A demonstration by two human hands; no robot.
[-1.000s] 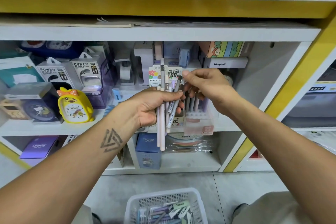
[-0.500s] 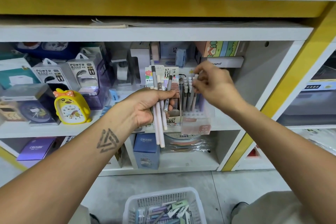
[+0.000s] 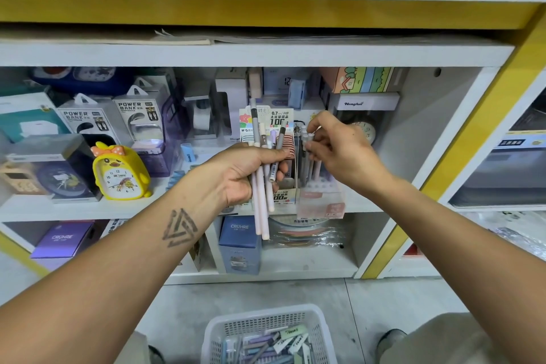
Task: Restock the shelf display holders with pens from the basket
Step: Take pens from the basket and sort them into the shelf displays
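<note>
Your left hand (image 3: 236, 174) grips a loose bundle of slim pens (image 3: 261, 186), pale pink, white, lilac and grey, with your fingers wrapped round the middle of them and your thumb across the front. The bundle stands roughly upright in front of the white shelf (image 3: 74, 208); the grey caps rise above your fist and the pale pink barrels hang below it, past the shelf edge.

Your right hand (image 3: 342, 151) reaches to the clear plastic display holder with a pink label (image 3: 322, 201), which stands at the front of that shelf, just beside the bundle. Your fingers are curled, and thumb and fingertips pinch the pale cap of one pen (image 3: 309, 139) among the pens standing upright in the holder.

Directly behind your left hand stands a card display box of pencil leads printed "0.7" and "100" (image 3: 280, 118), touching the holder's left side.

On the grey floor, between your feet, sits the white perforated plastic basket (image 3: 218, 334), with more pens and paper-labelled packs lying jumbled inside.

To the left on the shelf stands a yellow duck-shaped alarm clock with a polka-dot bow (image 3: 119, 173), well apart from the holder.
</note>
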